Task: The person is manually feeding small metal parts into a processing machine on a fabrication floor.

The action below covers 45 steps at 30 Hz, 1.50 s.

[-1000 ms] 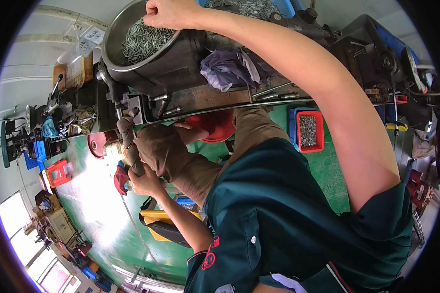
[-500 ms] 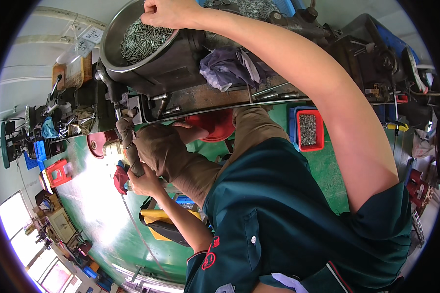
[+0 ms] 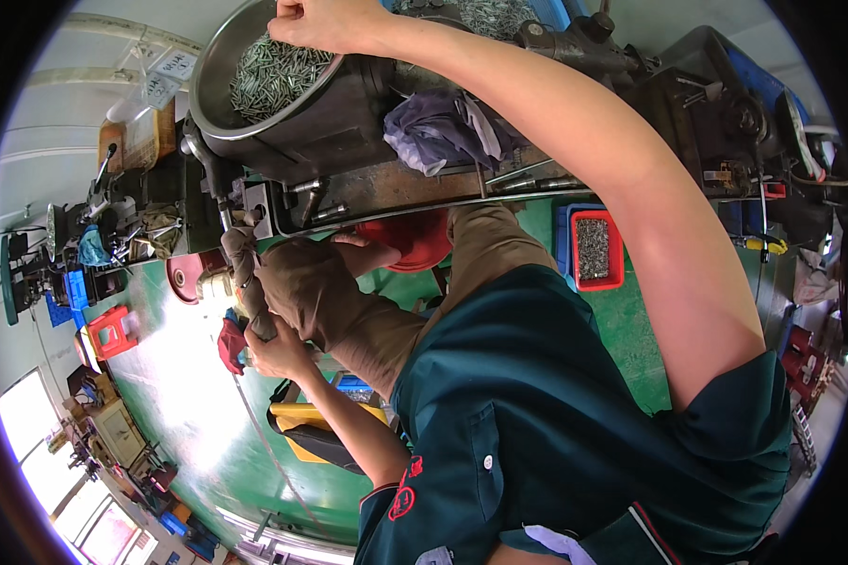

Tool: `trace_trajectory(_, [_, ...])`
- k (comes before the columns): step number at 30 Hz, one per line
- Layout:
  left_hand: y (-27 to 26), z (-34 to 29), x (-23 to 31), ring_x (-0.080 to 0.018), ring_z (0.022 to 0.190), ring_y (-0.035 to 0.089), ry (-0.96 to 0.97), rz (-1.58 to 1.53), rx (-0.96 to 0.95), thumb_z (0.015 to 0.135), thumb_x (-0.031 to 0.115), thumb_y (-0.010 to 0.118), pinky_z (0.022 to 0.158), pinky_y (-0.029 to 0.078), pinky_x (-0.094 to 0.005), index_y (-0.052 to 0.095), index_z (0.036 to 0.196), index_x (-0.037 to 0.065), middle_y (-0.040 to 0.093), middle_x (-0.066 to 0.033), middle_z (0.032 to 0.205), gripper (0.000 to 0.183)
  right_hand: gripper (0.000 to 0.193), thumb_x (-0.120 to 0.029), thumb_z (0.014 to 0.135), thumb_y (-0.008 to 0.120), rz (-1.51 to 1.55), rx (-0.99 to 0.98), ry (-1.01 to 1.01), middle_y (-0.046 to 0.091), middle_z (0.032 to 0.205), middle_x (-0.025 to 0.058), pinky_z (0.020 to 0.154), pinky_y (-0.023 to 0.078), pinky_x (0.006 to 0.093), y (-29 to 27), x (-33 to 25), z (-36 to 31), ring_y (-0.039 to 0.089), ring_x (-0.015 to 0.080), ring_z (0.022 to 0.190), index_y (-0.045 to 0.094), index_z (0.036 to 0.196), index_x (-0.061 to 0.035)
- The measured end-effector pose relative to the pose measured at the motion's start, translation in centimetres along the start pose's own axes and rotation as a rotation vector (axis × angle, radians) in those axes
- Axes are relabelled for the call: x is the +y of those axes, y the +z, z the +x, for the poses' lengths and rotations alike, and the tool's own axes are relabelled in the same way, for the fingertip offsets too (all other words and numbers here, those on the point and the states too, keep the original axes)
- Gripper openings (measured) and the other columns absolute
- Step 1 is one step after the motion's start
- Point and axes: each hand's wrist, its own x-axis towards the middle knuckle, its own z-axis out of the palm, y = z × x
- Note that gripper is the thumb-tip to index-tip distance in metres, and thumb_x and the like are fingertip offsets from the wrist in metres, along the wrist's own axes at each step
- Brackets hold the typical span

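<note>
My left hand (image 3: 278, 350) is closed around the lower end of a cloth-wrapped lever handle (image 3: 247, 282), whose metal arm (image 3: 207, 168) runs up to the bench machine. At the top, my right hand (image 3: 325, 23) has its fingertips pinched together at the far rim of a round steel bowl (image 3: 219, 119). Whatever those fingers hold, if anything, is too small or hidden to make out. Many short, thin metal pins (image 3: 275, 79) lie heaped in the bowl. My right forearm crosses above the bench, over a crumpled purple-grey cloth (image 3: 443, 130).
The bench's metal tray (image 3: 367, 200) holds several metal rods and tools. A blue bin (image 3: 546, 11) of metal parts stands beyond my right arm. On the green floor sit a red bin (image 3: 615, 247) of small parts and a red stool (image 3: 407, 243) between my legs.
</note>
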Motion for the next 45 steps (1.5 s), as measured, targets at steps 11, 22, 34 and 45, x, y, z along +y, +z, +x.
trace_trajectory(11, [0.1, 0.0, 0.0, -0.0337, 0.055, 0.055, -0.003, 0.009, -0.006, 0.061, 0.032, 0.063, 0.049, 0.04, -0.0432, 0.06, 0.077, 0.007, 0.056, -0.0149, 0.059, 0.03, 0.024, -0.024, 0.066, 0.055, 0.069, 0.056, -0.013, 0.056, 0.061, 0.0176, 0.056, 0.044, 0.0394, 0.3, 0.5, -0.1, 0.056, 0.0314, 0.06, 0.055, 0.058, -0.0011])
trace_trajectory(22, [-0.1, -0.1, 0.1, -0.0338, 0.055, 0.055, 0.016, -0.008, 0.019, 0.061, 0.032, 0.063, 0.048, 0.039, -0.0434, 0.06, 0.077, 0.007, 0.057, -0.015, 0.059, 0.03, 0.024, -0.023, 0.067, 0.055, 0.125, 0.056, 0.016, 0.056, 0.058, 0.0163, 0.054, 0.043, 0.0376, -0.1, 0.4, -0.3, 0.056, 0.0294, 0.056, 0.056, 0.057, -0.001])
trace_trajectory(34, [-0.1, 0.0, 0.1, -0.0336, 0.055, 0.055, 0.01, -0.009, 0.002, 0.061, 0.032, 0.064, 0.049, 0.04, -0.0435, 0.06, 0.078, 0.007, 0.056, -0.0151, 0.059, 0.03, 0.025, -0.023, 0.067, 0.055, 0.119, 0.071, 0.003, 0.055, 0.057, 0.016, 0.053, 0.042, 0.0377, 0.0, 0.5, -0.2, 0.055, 0.0289, 0.055, 0.055, 0.057, -0.0006])
trace_trajectory(45, [-0.1, 0.0, -0.2, -0.0332, 0.056, 0.056, 0.005, 0.006, 0.005, 0.062, 0.034, 0.063, 0.049, 0.041, -0.0419, 0.06, 0.078, 0.007, 0.059, -0.0146, 0.062, 0.032, 0.024, -0.023, 0.066, 0.054, 0.033, 0.022, 0.009, 0.056, 0.058, 0.0173, 0.054, 0.043, 0.0392, 0.2, -0.9, -0.1, 0.056, 0.0317, 0.057, 0.056, 0.058, -0.001])
